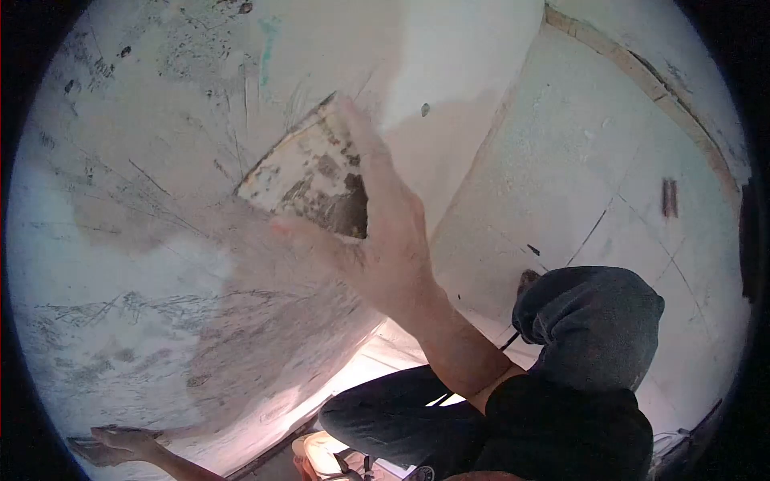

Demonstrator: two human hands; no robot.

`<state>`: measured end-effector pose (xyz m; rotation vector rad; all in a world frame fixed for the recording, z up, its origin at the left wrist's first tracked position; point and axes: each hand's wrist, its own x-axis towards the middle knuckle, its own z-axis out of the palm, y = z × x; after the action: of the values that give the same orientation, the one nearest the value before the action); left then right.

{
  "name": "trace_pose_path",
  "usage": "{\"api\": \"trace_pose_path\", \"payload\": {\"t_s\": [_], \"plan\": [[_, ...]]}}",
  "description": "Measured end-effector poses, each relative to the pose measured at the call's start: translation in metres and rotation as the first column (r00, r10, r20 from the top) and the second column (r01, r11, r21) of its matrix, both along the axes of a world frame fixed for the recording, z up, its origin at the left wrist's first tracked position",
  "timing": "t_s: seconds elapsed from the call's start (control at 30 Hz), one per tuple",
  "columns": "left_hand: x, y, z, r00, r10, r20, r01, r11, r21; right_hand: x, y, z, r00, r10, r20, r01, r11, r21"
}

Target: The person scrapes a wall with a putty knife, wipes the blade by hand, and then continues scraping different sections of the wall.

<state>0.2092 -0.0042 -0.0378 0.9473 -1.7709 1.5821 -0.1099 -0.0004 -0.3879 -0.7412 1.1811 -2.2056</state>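
My right hand (393, 240) grips a flat, roughly four-sided scraper-like plate (313, 176), thumb on one side and fingers along the other. The plate is stained white, brown and dark grey, and its long far edge lies at or close to the scuffed, pale wall (200, 264); contact cannot be made out. Down at the lower left, my left hand (124, 445) has its fingers stretched out beside the wall's lower part, with nothing visible in it.
Bent knees in dark trousers (593, 321) take up the lower right. A pale surface with dark joint lines (561, 176) spreads to the right, bordered by a raised strip (618, 60). A small reddish-brown piece (670, 198) lies there. Bright light falls near the bottom.
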Motion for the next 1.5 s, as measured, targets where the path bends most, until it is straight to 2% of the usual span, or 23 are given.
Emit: {"api": "trace_pose_path", "payload": {"t_s": [0.1,0.17,0.23,0.3,0.4,0.5,0.6,0.63,0.73,0.77,0.83,0.93,1.0,1.03,1.1,1.2,1.23,1.27,1.3,1.33,1.4,1.43,1.5], "plan": [[0.004,-0.005,-0.004,1.0,0.019,-0.002,-0.02,1.0,-0.009,0.004,0.002,0.006,0.996,-0.049,-0.074,0.047,0.998,-0.037],[0.006,-0.004,-0.003,0.999,0.05,0.012,-0.05,0.999,-0.021,-0.004,-0.005,0.006,0.999,0.013,0.029,-0.012,0.999,-0.044],[-0.002,0.005,0.002,0.996,0.088,0.034,-0.087,0.996,-0.026,-0.005,-0.002,0.004,1.0,0.003,0.008,-0.003,1.0,-0.021],[-0.031,-0.001,-0.005,0.977,0.059,0.207,-0.036,0.993,-0.116,-0.002,0.002,0.009,1.0,-0.018,-0.007,0.017,0.999,-0.035],[-0.027,0.0,-0.002,0.991,0.058,0.121,-0.05,0.997,-0.065,-0.001,-0.002,0.008,0.998,-0.068,-0.011,0.067,0.997,-0.029],[-0.031,-0.001,-0.003,0.965,0.051,0.257,-0.018,0.991,-0.129,0.0,0.002,0.01,0.999,-0.029,-0.027,0.031,0.998,0.047],[-0.014,-0.002,0.013,0.953,0.103,0.285,-0.064,0.988,-0.142,0.007,0.001,0.011,0.996,-0.079,-0.047,0.078,0.997,-0.022],[-0.021,-0.003,0.004,0.973,0.005,0.232,0.015,0.996,-0.082,0.001,-0.001,0.011,0.995,-0.089,-0.048,0.088,0.996,-0.025],[-0.023,-0.002,0.01,0.949,-0.007,0.315,0.032,0.997,-0.076,0.001,0.001,0.011,1.0,-0.008,0.015,0.008,1.0,0.012],[-0.024,-0.002,0.004,0.973,0.01,0.232,0.013,0.995,-0.097,0.009,0.0,0.009,0.999,-0.046,-0.001,0.046,0.999,-0.021],[-0.027,-0.003,0.0,0.974,0.029,0.223,-0.005,0.994,-0.108,0.001,-0.006,0.008,0.994,-0.105,-0.03,0.103,0.993,-0.065],[-0.031,-0.001,-0.001,0.969,0.068,0.239,-0.047,0.994,-0.094,-0.004,-0.002,0.006,0.999,-0.037,-0.023,0.036,0.999,-0.032],[-0.03,0.0,-0.002,0.973,0.083,0.214,-0.064,0.994,-0.092,0.008,0.001,0.007,0.966,-0.02,0.256,0.056,0.99,-0.132],[-0.029,-0.003,-0.001,0.975,0.048,0.216,-0.033,0.997,-0.072,0.015,0.007,0.007,0.971,-0.022,0.236,0.056,0.989,-0.139],[-0.008,-0.007,0.014,0.965,0.031,0.26,-0.018,0.999,-0.05,0.029,0.025,0.008,0.892,-0.131,0.433,0.203,0.971,-0.124],[0.006,-0.014,0.002,0.961,0.094,0.262,-0.042,0.979,-0.197,0.034,0.045,0.017,0.84,-0.248,0.482,0.302,0.953,-0.036],[0.01,-0.017,0.001,0.952,0.111,0.284,-0.047,0.973,-0.224,0.034,0.053,0.026,0.857,-0.237,0.458,0.29,0.956,-0.046],[0.017,-0.02,0.003,0.944,0.127,0.306,-0.049,0.967,-0.25,0.033,0.062,0.04,0.785,-0.29,0.548,0.358,0.934,-0.019],[0.037,-0.026,0.01,0.946,0.16,0.282,-0.099,0.971,-0.217,0.034,0.07,0.051,0.702,-0.335,0.628,0.423,0.906,0.01],[0.056,-0.029,0.015,0.947,0.194,0.258,-0.149,0.971,-0.185,0.037,0.079,0.059,0.725,-0.325,0.608,0.417,0.909,-0.012],[0.054,-0.037,0.004,0.959,0.158,0.236,-0.107,0.971,-0.214,0.045,0.098,0.074,0.652,-0.343,0.677,0.483,0.875,-0.022],[0.045,-0.034,-0.002,0.963,0.168,0.21,-0.122,0.968,-0.218,0.042,0.108,0.073,0.752,-0.254,0.608,0.434,0.885,-0.167],[0.01,-0.02,-0.015,0.976,0.059,0.211,-0.021,0.984,-0.179,0.059,0.132,0.079,0.752,-0.183,0.633,0.355,0.922,-0.155]]}}
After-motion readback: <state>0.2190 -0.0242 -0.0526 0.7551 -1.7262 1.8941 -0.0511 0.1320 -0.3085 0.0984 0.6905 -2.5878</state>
